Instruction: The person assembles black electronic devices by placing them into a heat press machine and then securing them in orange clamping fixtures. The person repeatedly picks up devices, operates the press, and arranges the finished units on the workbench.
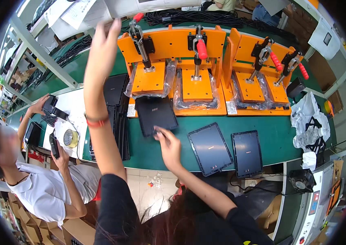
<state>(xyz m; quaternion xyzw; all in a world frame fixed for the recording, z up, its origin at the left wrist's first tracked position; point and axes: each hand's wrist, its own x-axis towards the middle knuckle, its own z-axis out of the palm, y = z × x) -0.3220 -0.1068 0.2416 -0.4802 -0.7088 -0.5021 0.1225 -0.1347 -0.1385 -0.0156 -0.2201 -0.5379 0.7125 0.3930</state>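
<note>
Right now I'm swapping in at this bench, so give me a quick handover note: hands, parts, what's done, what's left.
Left hand: raised at the red-tipped lever of the left orange press; whether it has a grip on it is unclear.
Right hand: open, fingertips on the dark panel lying partly under that press.
Two more dark panels lie on the green bench to the right; a stack sits left.
Done: panel placed.
Left: the lever stands up, press not yet closed.
</note>
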